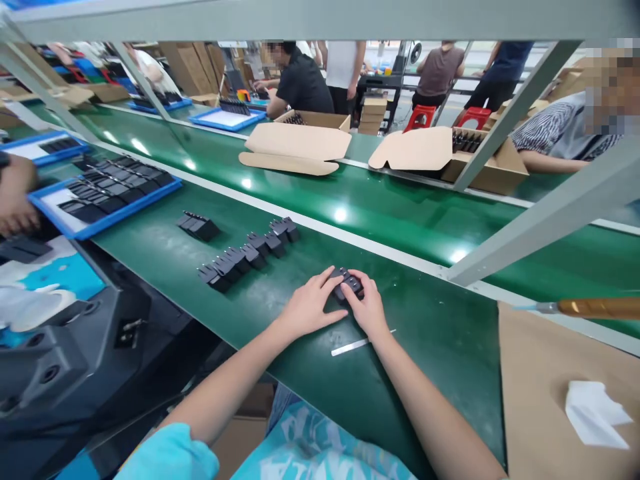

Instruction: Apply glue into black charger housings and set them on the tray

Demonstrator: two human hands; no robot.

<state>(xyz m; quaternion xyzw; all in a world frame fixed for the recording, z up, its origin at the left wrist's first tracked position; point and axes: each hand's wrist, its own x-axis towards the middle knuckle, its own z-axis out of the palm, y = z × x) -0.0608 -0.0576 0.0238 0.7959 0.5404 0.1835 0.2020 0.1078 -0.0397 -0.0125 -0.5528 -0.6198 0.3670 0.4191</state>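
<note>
Black power adapters (351, 283), at least two side by side with metal prongs up, sit between my hands on the green work table (425, 373). My left hand (311, 305) has its fingers against their left side, with the thumb held apart. My right hand (369, 308) grips them from the right, thumb on the near side and fingers along the far side. Under my right wrist lies a thin metal strip (349, 347). A slanted row of black adapters (239, 262) stands to the left, prongs up, and a small separate group (198, 227) lies behind it.
At left, a blue-rimmed tray (85, 230) holds many adapters; a person's hand (17, 207) is beside it. A grey post (545, 207) slants at right. Cardboard (535, 413) bears white paper (595, 410); a wooden-handled tool (600, 308) juts in. Beyond runs a green conveyor (310, 197).
</note>
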